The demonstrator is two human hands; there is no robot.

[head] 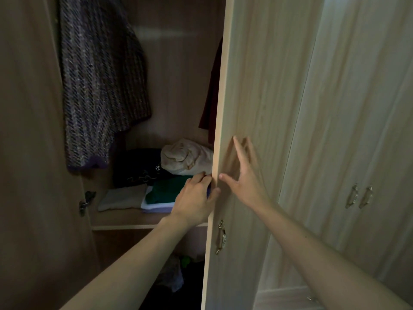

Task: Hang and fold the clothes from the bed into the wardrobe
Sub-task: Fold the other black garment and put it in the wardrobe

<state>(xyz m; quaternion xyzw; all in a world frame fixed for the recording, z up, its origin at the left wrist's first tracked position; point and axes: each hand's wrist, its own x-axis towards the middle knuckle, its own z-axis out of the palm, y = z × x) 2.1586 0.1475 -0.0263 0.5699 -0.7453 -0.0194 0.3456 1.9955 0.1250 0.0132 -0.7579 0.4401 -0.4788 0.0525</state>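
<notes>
The wardrobe stands open in front of me, its right door (252,97) partly swung in. My left hand (196,198) curls around the door's inner edge, thumb on the front face. My right hand (243,173) lies flat on the outside of the door, fingers spread. On the shelf (125,220) lie folded clothes: a green piece (165,191) on a white one, a grey piece (123,198), a dark garment (136,166) and a cream bundle (185,157). A purple knitted cardigan (98,81) hangs at the left; a dark red garment (212,95) hangs behind the door edge.
A brass handle (221,237) sits on the door below my hands. Two more closed doors with handles (359,196) stand at the right. The left door (29,153) is open, with a hinge (86,203). Loose clothes (176,271) lie in the dark lower compartment.
</notes>
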